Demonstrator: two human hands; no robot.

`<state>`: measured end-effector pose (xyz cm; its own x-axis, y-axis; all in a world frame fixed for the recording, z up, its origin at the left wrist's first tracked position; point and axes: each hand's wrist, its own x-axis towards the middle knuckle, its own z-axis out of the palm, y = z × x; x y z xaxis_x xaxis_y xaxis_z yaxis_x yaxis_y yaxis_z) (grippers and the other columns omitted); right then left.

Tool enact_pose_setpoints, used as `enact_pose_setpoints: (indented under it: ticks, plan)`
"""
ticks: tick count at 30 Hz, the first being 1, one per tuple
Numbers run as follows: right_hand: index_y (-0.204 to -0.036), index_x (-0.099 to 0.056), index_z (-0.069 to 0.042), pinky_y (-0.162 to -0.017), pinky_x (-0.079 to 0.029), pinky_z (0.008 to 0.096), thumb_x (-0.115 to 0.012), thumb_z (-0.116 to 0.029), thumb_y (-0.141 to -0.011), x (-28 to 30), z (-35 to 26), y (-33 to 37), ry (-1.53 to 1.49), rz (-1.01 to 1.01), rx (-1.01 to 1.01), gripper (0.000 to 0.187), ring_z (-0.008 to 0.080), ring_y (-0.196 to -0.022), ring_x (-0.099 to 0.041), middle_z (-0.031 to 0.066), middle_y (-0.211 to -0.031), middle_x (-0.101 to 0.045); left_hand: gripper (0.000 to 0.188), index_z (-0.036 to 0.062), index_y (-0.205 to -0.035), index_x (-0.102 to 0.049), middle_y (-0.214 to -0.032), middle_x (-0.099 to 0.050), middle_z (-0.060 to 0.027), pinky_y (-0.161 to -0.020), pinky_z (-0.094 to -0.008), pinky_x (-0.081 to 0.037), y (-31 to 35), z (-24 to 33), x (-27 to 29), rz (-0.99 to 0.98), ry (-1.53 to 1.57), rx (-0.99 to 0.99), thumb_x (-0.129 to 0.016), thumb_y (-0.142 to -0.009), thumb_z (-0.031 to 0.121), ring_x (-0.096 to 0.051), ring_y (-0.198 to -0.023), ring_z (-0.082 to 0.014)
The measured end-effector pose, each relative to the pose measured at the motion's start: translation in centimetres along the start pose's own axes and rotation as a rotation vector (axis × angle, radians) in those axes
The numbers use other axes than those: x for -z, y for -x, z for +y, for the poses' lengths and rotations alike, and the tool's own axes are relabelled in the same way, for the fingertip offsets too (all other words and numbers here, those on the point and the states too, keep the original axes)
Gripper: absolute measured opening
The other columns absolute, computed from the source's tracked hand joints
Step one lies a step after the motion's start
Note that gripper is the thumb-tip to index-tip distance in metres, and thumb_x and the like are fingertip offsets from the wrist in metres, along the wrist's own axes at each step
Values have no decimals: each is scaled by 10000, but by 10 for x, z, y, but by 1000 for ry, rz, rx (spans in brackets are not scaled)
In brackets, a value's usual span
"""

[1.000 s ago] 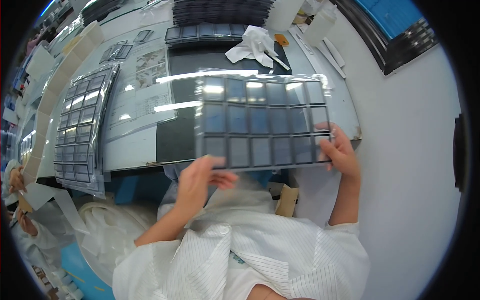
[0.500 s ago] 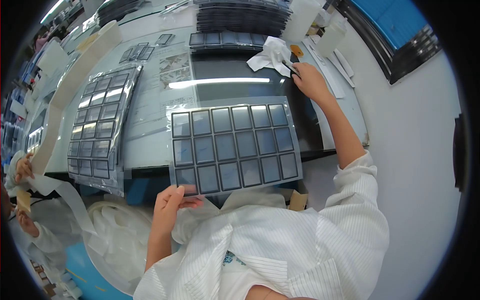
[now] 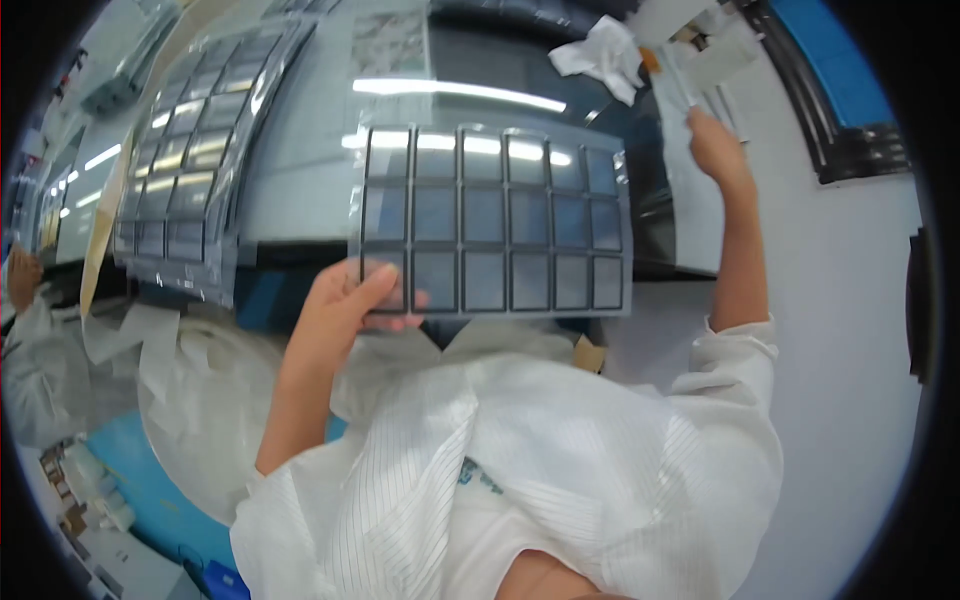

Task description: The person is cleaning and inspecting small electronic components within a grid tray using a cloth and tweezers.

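Note:
My left hand (image 3: 345, 305) grips the near left corner of a clear sheet (image 3: 485, 220) that carries rows of dark-framed rectangular panes. Its thumb lies on top, and the other fingers show through from beneath. The sheet is over the near edge of the glass-topped table. My right hand (image 3: 718, 150) is at the table's right side, above some white strips (image 3: 680, 190), with its fingers curled in. What those fingers hold, if anything, is hidden. A crumpled white wipe (image 3: 603, 60) lies farther back, apart from my right hand.
A stack of similar pane sheets (image 3: 185, 150) lies at the left. Beside the wipe is a small orange piece (image 3: 651, 60). A large white lined bin (image 3: 205, 410) stands below the table edge. Another person's hand (image 3: 22, 275) shows at the far left.
My right hand has left the wipe, where it held a thin dark tool, and moved right and nearer. My left thumb has come farther over the sheet's corner. The whole view has shifted.

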<state>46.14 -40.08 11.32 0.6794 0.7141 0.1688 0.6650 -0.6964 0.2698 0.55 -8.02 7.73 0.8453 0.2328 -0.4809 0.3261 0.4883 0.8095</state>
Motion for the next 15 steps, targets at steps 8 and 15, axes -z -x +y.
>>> enact_pose_setpoints:
  ticks: [8,15]
  plan:
    - [-1079,-634,-47,-559,-292,189,-510,-173,-1016,112,-159,49,-963,-12,80,187,26,-664,-385,-46,-747,-481,269,-30,-989,-646,-914,-717,-202,-626,-271,-582,6,9,1,9,-73,-17,-622,-957,236,-709,-710,-191]
    - [-1085,-622,-26,-578,-412,247,-546,-95,-987,125,-253,59,-1059,-188,480,143,119,-643,-512,32,-758,-553,269,-23,-1023,-650,-910,-722,-170,-660,-289,-601,7,6,2,-39,-5,-35,-608,-966,237,-714,-754,-189]
